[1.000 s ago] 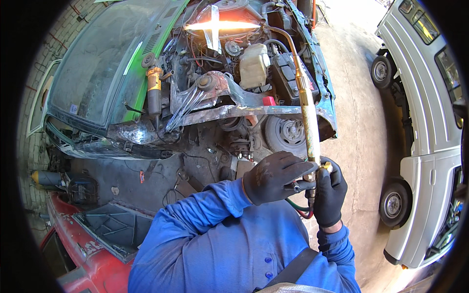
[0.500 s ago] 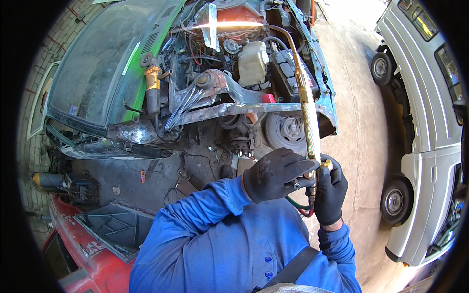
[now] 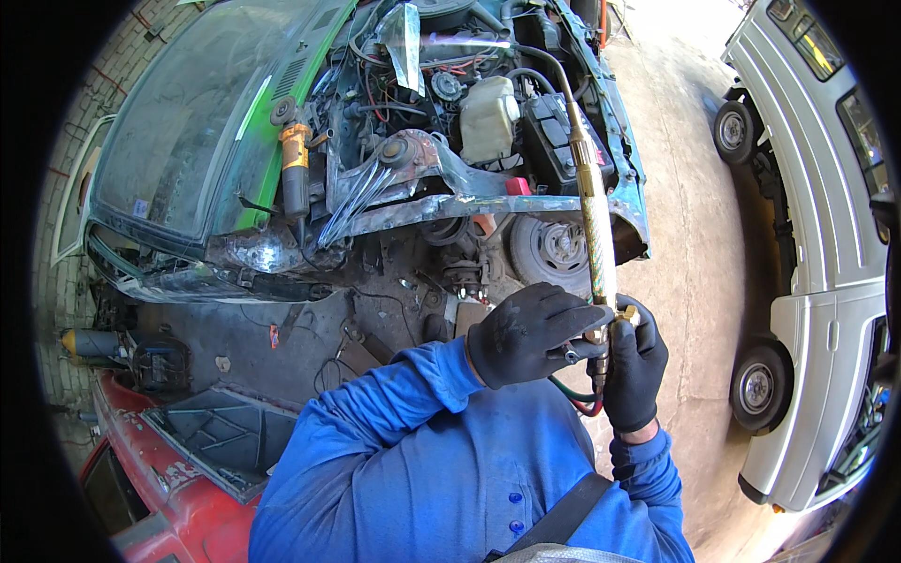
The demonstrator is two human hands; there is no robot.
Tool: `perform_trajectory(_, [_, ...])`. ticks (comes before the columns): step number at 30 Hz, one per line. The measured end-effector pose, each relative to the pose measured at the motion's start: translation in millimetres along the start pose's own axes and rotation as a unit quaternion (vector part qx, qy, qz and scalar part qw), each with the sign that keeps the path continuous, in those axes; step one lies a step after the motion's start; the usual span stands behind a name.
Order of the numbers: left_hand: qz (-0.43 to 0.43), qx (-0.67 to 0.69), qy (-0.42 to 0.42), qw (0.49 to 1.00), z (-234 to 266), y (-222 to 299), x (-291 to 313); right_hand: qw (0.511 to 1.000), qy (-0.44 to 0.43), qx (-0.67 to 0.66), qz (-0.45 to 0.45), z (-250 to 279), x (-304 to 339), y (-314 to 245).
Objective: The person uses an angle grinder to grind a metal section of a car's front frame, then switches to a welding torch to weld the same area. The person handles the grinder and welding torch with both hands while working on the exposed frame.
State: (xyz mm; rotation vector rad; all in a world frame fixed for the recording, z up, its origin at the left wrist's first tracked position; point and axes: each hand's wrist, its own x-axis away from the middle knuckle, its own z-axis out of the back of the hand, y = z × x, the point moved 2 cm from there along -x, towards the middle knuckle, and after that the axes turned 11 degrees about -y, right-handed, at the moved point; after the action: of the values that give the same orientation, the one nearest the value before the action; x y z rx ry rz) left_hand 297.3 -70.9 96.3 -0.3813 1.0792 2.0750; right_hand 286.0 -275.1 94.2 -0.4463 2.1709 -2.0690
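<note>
A gas welding torch (image 3: 593, 211) with a brass-coloured body stands upright in front of me. Its bent tube curves left over the engine bay, and a thin pale bluish flame (image 3: 460, 41) comes from the tip. My right hand (image 3: 636, 366), in a black glove, is closed round the torch's lower end, with the thumb and fingers at a brass valve knob (image 3: 627, 315). My left hand (image 3: 527, 336), also gloved, pinches the opposite side of the handle near another knob. A small dark piece with a metal end (image 3: 570, 353) shows at its fingers; its kind is unclear. Red and green hoses (image 3: 587, 407) hang below the torch.
Ahead stands a stripped green car (image 3: 235, 211) with its engine bay exposed, a battery (image 3: 556, 136) and a white plastic reservoir (image 3: 488, 120). An angle grinder (image 3: 295, 169) rests on its edge. A white van (image 3: 826, 366) is at right, a red car (image 3: 178, 483) at lower left.
The flame has turned from a bright, long orange-white streak to a thin, faint bluish one. The orange glow on the engine bay is gone. Both hands stay nearly in place on the torch.
</note>
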Motion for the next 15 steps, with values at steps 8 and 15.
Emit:
perform_trajectory(8, [0.001, 0.001, 0.011, 1.000, 0, -2, 1, 1.000, -0.008, -0.007, -0.002, 0, 0, 2])
perform_trajectory(15, [0.020, -0.003, 0.007, 1.000, 17, 3, -8, 0.999, 0.008, 0.022, 0.027, -4, -5, 0])
